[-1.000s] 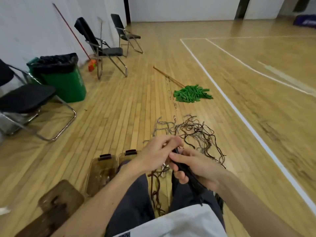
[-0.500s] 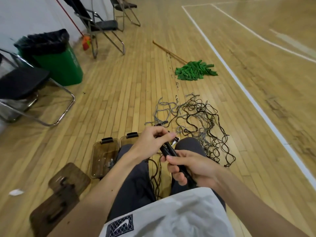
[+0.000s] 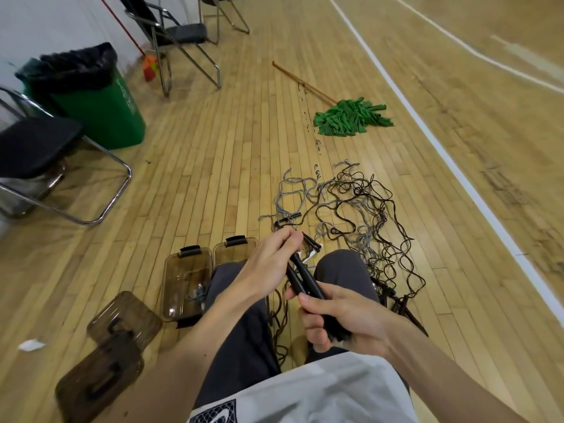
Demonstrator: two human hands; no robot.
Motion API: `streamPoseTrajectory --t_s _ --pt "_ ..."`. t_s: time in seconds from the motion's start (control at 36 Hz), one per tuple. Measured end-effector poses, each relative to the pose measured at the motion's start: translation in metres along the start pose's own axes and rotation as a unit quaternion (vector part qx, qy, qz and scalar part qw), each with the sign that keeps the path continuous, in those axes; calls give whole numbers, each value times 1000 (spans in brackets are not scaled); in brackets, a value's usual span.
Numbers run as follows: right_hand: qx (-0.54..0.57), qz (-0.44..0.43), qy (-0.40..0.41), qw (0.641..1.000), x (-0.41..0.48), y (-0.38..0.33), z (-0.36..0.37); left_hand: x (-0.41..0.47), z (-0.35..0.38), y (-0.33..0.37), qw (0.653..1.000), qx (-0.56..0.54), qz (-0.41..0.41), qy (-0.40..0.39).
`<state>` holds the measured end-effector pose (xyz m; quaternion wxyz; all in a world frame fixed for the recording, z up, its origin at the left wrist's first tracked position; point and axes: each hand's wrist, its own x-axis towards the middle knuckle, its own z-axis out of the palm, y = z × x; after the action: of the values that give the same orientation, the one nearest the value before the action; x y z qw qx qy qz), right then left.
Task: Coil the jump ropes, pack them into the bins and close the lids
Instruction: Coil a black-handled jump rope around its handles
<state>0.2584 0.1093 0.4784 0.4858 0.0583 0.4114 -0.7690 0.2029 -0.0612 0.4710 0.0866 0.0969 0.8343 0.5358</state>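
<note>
Wood gym floor (image 3: 213,154), folding chairs (image 3: 39,148), perhaps white wall (image 3: 45,22)

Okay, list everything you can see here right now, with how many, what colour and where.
rope handles: two, black, side by side over the lap
loose ropes: tangled pile, dark brown and grey, floor ahead of the knees
bins: two, smoky brown, open, floor by the left leg
lids: two, brown, floor at lower left
mop: one, green head, floor ahead
trash can: one, green, black liner, left by the wall
chairs: three, dark seats, along the left wall
broom: one, red stick, orange head, against the wall
paper scrap: one, white, floor far left
left grip: holds the handles' far ends
right grip: holds their near ends
</note>
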Motion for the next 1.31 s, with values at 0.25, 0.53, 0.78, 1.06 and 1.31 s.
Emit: streamPoseTrajectory --t_s 0.25,0.53,0.78,1.06,1.31 --pt "-18 14 25 999 6 -2 -5 7 -3 -9 988 -140 -61 -5" --pt "-95 -44 56 993 -7 -28 -1 -11 31 -18 940 -306 -140 -54" --pt "-203 -81 139 966 -5 -30 -6 -19 46 -21 934 -305 -181 -39" --pt "-280 -72 214 933 7 -22 -26 -33 36 -12 982 133 -101 -84" --pt "-385 -24 229 894 8 -13 -37 -26 3 11 806 551 92 -196"
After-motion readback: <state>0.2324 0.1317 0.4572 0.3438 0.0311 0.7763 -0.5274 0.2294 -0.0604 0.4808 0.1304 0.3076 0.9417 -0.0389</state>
